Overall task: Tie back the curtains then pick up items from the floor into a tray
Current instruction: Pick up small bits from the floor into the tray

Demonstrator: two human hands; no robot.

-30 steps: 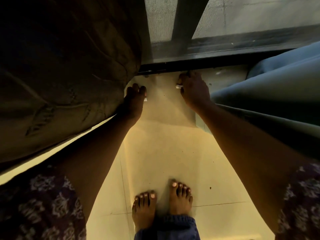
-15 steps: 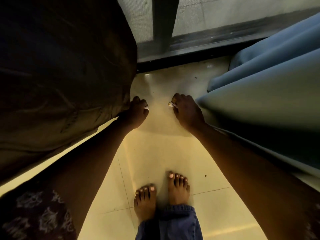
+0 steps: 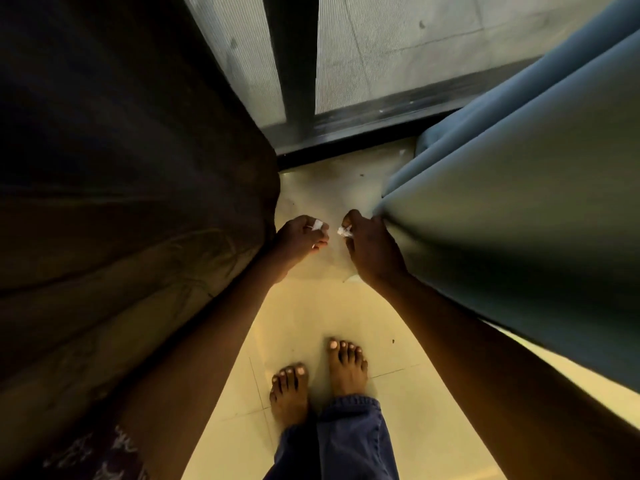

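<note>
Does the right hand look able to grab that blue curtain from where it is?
Probably yes. The right hand sits right against the blue curtain, nothing between them, though its fingertips already pinch a small white scrap.

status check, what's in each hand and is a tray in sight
Left hand pinching small white scrap. Right hand pinching another white scrap. No tray in view. Blue-grey curtain touching right hand.
</note>
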